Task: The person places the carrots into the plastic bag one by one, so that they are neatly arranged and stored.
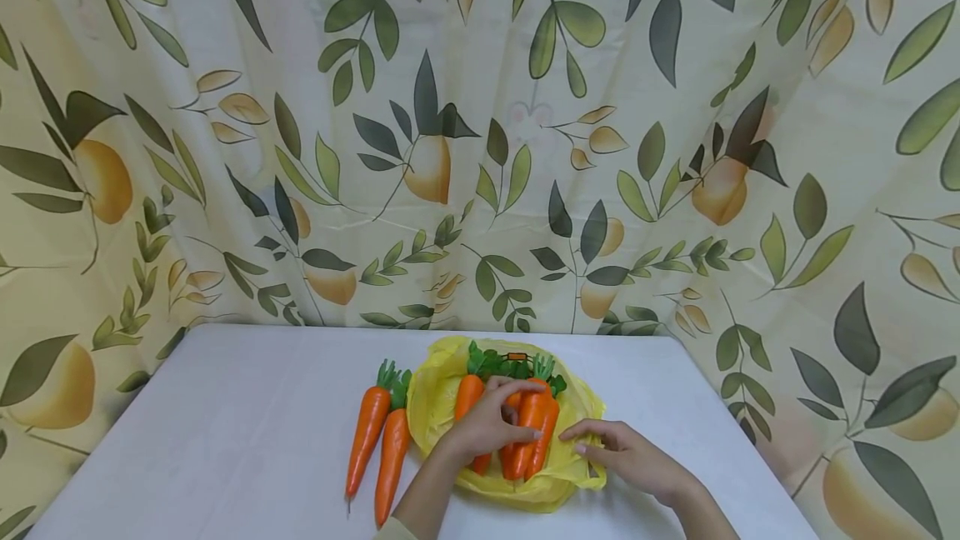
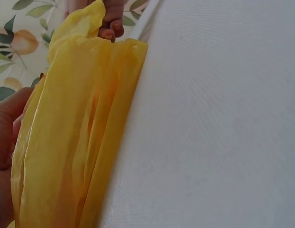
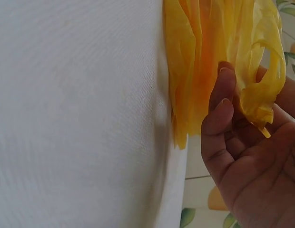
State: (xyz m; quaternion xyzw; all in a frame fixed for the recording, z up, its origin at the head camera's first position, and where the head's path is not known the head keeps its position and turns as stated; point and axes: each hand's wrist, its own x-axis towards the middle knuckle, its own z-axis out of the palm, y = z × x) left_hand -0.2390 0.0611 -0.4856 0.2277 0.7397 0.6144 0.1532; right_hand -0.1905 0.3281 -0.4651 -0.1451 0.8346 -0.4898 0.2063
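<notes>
A yellow plastic bag point(image 1: 435, 373) lies spread on the table, its mouth facing up, with several orange carrots point(image 1: 468, 394) and their green tops inside. My left hand point(image 1: 487, 422) reaches over the bag's left side and holds a carrot point(image 1: 531, 415) between thumb and fingers. At the bag's right edge, my right hand point(image 1: 633, 461) has its fingers loosely curled about the rim near a handle loop point(image 3: 261, 95). The left wrist view shows mostly the bag's outer wall point(image 2: 66, 133), which hides the carrots there.
Two more carrots, one point(image 1: 367, 436) farther left and one point(image 1: 392, 461) nearer the bag, lie on the white tablecloth point(image 1: 247, 440). Behind the table hangs a curtain point(image 1: 480, 232) printed with leaves and fruit.
</notes>
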